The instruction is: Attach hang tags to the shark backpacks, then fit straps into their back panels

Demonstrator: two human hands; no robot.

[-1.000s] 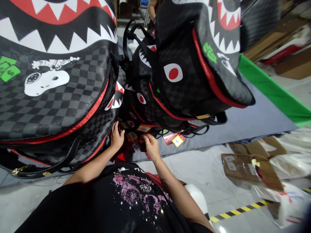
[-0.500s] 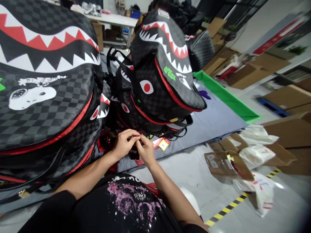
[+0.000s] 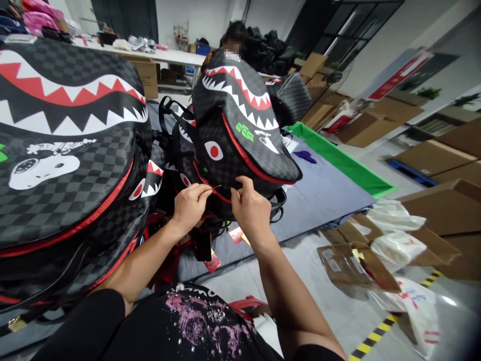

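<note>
My left hand (image 3: 191, 208) is closed in a pinch on a thin red string (image 3: 215, 187), whose end sticks out to the right past the fingertips. To its right, my right hand (image 3: 251, 208) is raised in front of a black checkered backpack (image 3: 244, 160) with printed shark teeth and a red zipper edge. The thumb and bent index finger of that hand are slightly apart, and I see nothing between them. Below the hands hang a dark flat tag (image 3: 203, 245) and a red patterned tag (image 3: 212, 262). What the string joins to is hidden.
A larger shark-print backpack (image 3: 71, 185) fills the left side. The grey-covered table (image 3: 319, 200) has a green raised edge (image 3: 338, 158). Cardboard boxes (image 3: 443, 210) and white plastic bags (image 3: 398, 240) are on the right. A person (image 3: 235, 37) is behind the backpacks.
My hands were together at the fingertips and are now apart, the right one moved right and up towards the backpack. The red string now shows at my left fingertips. The view has tilted up.
</note>
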